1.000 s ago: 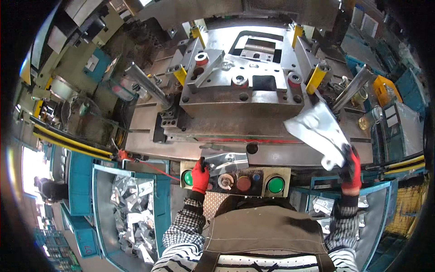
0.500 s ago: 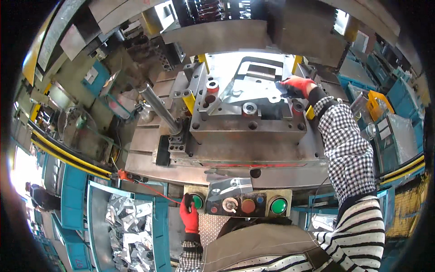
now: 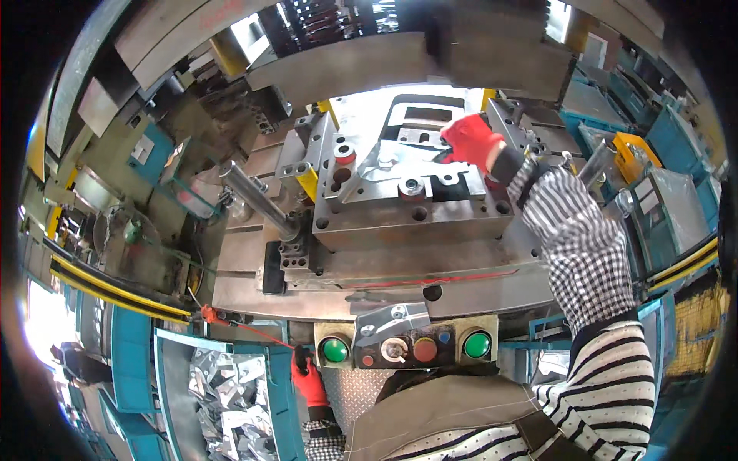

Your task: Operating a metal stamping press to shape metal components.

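Observation:
My right hand (image 3: 470,144), in a red glove with dark fingertips, is over the die block (image 3: 415,234). Its fingers are closed at the right edge of a shiny sheet-metal part (image 3: 411,161) lying on the die; the fingertips are partly hidden. My left hand (image 3: 309,380), in a red and black glove, is low beside the left green button (image 3: 335,349), apart from it. The end of a thin red cord (image 3: 257,333) meets that hand's outline; its fingers are too bunched to read. Another bent metal part (image 3: 392,321) lies across the top of the control box (image 3: 482,326).
A blue bin (image 3: 278,399) with many metal pieces stands at the lower left. Above the die hangs the press's upper block (image 3: 346,65). A steel post (image 3: 257,200) rises left of the die. An orange crate (image 3: 636,159) and blue cabinets are at the right.
My left hand has come off the green button and moved left and down. My right hand has moved inward over the die, and the sheet-metal part has shifted slightly toward me.

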